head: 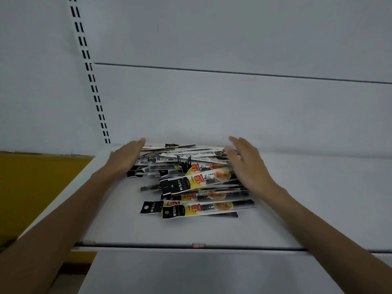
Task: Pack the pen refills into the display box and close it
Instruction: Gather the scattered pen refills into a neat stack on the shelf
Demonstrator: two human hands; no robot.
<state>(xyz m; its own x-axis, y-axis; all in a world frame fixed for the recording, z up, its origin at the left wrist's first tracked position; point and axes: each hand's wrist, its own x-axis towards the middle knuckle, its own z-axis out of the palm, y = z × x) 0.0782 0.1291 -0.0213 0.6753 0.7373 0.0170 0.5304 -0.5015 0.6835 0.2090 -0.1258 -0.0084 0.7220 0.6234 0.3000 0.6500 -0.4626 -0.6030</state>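
Observation:
A loose heap of pen refill packets (191, 183), long sleeves in black, white and yellow, lies across the middle of a white shelf (118, 221). My left hand (127, 158) lies flat with straight fingers against the heap's left side. My right hand (246, 162) lies flat with straight fingers against the heap's right side, over the packets' ends. Neither hand grips a packet. No display box is in view.
The shelf's white back panel (212, 107) rises right behind the heap. A slotted upright (93, 81) runs up at the back left. The shelf's front edge (191, 246) has a dark rail. A yellow surface (38, 183) lies left of the shelf.

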